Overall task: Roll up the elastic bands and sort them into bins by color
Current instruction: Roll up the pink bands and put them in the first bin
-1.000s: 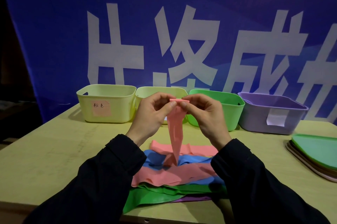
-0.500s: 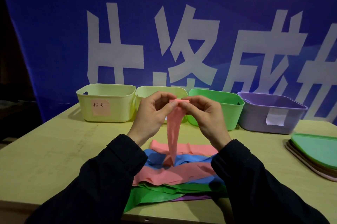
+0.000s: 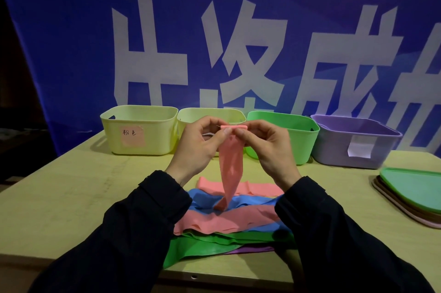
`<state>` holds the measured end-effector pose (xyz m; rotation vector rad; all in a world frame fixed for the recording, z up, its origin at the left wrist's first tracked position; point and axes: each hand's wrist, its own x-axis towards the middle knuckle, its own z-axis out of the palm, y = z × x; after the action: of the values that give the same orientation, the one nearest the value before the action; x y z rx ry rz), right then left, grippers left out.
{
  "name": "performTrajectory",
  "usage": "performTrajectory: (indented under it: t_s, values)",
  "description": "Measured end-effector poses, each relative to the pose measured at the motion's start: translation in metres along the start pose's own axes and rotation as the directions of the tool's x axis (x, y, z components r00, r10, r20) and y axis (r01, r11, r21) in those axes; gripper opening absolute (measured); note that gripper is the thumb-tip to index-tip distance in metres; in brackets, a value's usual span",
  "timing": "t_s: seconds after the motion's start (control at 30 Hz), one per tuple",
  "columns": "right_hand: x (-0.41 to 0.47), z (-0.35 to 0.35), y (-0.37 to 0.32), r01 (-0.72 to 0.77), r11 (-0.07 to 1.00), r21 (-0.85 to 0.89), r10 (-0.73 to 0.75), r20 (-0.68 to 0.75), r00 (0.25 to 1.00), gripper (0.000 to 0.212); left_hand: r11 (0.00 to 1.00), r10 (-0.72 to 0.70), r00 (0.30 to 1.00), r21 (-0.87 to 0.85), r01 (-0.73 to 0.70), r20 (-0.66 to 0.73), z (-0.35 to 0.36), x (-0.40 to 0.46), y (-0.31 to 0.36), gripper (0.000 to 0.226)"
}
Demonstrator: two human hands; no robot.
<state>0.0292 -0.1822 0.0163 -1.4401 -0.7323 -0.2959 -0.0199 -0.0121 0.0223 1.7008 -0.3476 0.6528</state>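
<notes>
Held pink band (image 3: 231, 163) at frame centre, rolled top edge pinched by left hand (image 3: 200, 147) and right hand (image 3: 269, 149) fingers, tail hung onto band pile (image 3: 226, 221) on desk (image 3: 71, 197), four bins (image 3: 139, 130) behind

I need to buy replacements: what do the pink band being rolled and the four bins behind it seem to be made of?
The pink elastic band looks like thin matte latex or rubber sheet: it hangs limp and ripples. The pale yellow bin with the pink label, the second pale yellow bin, the green bin and the purple bin look like moulded plastic, smooth with a faint sheen, with rounded corners.
</notes>
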Motion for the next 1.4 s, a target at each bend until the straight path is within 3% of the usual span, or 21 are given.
performTrajectory:
  t_s: [0.13, 0.43, 0.6, 1.13, 1.4]
  values:
    - [-0.0025, 0.0009, -0.0039, -0.02, 0.999, 0.037, 0.02, -0.018, 1.0, 0.026, 0.999, 0.016, 1.0, -0.032, -0.016, 0.006, 0.001, -0.0005, -0.0001, 0.011]
    - [-0.004, -0.0002, -0.0046, 0.001, 1.0, 0.029, 0.0, -0.016, 1.0, 0.029, 0.999, 0.015, 1.0, -0.051, -0.015, -0.002, 0.0043, -0.0002, -0.0003, 0.008]
    - [-0.0033, -0.0013, -0.002, 0.005, 0.999, 0.051, -0.004, -0.012, 1.0, 0.017, 1.0, 0.015, 1.0, -0.024, -0.015, 0.005, 0.0045, 0.0004, -0.0029, 0.01]
    - [-0.0042, -0.0004, 0.0008, -0.007, 0.998, 0.056, 0.009, -0.039, 0.999, 0.023, 0.998, -0.018, 1.0, -0.054, 0.017, -0.013, 0.0049, 0.0007, -0.0062, 0.01]
    - [-0.0057, -0.0001, -0.0007, 0.028, 0.999, 0.039, -0.028, -0.01, 1.0, 0.017, 0.997, -0.019, 1.0, -0.075, 0.019, 0.002, 0.0057, 0.0002, -0.0075, 0.008]
